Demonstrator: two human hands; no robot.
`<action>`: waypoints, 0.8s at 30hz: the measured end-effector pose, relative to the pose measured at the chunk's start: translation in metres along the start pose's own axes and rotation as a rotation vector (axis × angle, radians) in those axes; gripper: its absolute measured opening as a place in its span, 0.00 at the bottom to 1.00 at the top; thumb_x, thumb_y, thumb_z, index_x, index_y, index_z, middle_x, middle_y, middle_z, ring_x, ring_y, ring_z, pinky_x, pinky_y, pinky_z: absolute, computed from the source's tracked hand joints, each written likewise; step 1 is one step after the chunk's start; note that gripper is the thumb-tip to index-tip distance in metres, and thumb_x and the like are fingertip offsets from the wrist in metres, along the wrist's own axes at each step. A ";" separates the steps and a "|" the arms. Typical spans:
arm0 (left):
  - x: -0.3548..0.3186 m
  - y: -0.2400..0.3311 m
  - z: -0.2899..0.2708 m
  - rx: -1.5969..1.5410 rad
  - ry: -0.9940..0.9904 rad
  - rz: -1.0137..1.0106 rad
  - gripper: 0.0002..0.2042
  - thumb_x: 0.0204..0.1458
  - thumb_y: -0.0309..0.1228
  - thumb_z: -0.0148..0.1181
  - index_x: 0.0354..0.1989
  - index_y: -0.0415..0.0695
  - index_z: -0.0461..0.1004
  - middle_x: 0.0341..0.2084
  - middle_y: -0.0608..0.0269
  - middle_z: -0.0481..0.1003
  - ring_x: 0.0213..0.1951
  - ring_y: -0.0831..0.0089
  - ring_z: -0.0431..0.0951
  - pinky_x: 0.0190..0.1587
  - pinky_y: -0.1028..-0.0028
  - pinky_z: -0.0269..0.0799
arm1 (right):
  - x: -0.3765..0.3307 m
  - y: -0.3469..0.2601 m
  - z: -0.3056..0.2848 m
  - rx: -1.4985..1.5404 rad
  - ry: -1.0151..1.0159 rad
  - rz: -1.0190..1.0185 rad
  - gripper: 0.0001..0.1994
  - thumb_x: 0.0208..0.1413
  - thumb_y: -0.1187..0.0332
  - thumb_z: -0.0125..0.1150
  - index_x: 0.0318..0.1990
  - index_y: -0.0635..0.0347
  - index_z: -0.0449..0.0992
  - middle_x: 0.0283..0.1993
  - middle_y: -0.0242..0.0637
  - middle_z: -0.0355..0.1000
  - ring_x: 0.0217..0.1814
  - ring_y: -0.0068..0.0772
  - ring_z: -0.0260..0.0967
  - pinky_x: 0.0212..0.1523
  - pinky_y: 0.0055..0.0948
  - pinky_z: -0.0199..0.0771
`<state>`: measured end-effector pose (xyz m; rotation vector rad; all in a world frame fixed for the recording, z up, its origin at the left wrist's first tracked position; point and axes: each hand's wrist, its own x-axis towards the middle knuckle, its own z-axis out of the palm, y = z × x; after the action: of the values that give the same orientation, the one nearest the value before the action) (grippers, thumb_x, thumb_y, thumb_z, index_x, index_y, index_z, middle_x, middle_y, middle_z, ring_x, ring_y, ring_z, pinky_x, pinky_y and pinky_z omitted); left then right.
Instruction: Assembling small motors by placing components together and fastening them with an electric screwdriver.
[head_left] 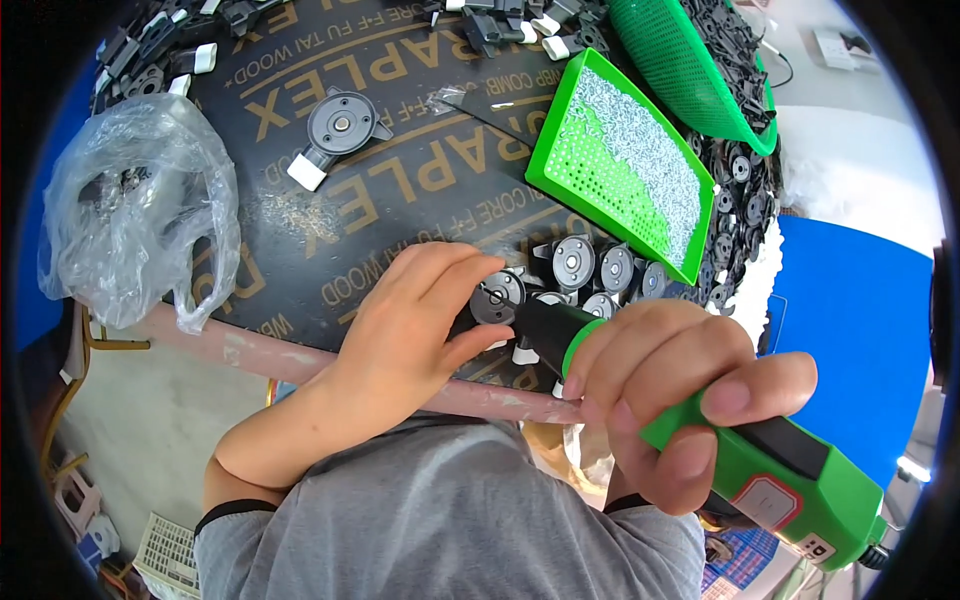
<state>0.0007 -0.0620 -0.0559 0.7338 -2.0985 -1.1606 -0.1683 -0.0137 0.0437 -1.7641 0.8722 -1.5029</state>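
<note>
My left hand (410, 315) rests at the table's near edge, thumb and fingers closed round a round grey-and-black plastic part (497, 297). In my right hand (670, 385) is a green electric screwdriver (805, 490), gripped by its body. Its black nose (552, 332) points left toward the held part; the bit's tip is hard to make out. Just right of the held part, several similar round parts (573, 262) with metal centres stand grouped together. Farther off to the left lies a single round grey part (341, 125) with a white tab.
A green perforated tray (590, 160) of small silvery screws stands at the right. Behind it, a green basket (680, 75) overflows with black parts. A clear plastic bag (140, 210) sits at the left. More black-and-white parts (490, 25) line the far edge of the dark printed board (430, 130).
</note>
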 end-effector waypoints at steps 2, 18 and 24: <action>0.000 0.000 0.000 -0.007 -0.001 -0.001 0.26 0.43 0.28 0.72 0.53 0.38 0.72 0.47 0.52 0.72 0.49 0.51 0.73 0.51 0.60 0.71 | 0.000 0.001 0.000 0.005 0.021 0.012 0.13 0.63 0.69 0.55 0.48 0.57 0.57 0.28 0.38 0.66 0.20 0.29 0.67 0.21 0.32 0.76; -0.002 0.002 0.002 0.022 0.021 -0.048 0.25 0.43 0.29 0.73 0.51 0.39 0.73 0.45 0.52 0.73 0.46 0.50 0.73 0.48 0.60 0.72 | 0.007 -0.008 -0.011 0.025 0.037 0.080 0.13 0.65 0.65 0.54 0.51 0.57 0.61 0.29 0.39 0.66 0.24 0.34 0.67 0.28 0.37 0.76; -0.003 -0.001 0.006 0.090 0.027 0.014 0.28 0.46 0.30 0.71 0.56 0.36 0.70 0.49 0.50 0.72 0.49 0.50 0.73 0.51 0.59 0.71 | 0.019 0.019 -0.064 0.022 0.511 -0.042 0.10 0.64 0.68 0.52 0.51 0.49 0.63 0.25 0.38 0.64 0.22 0.34 0.65 0.24 0.35 0.73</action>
<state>-0.0016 -0.0575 -0.0598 0.7712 -2.1414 -1.0482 -0.2306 -0.0436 0.0466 -1.4048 1.0586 -2.0265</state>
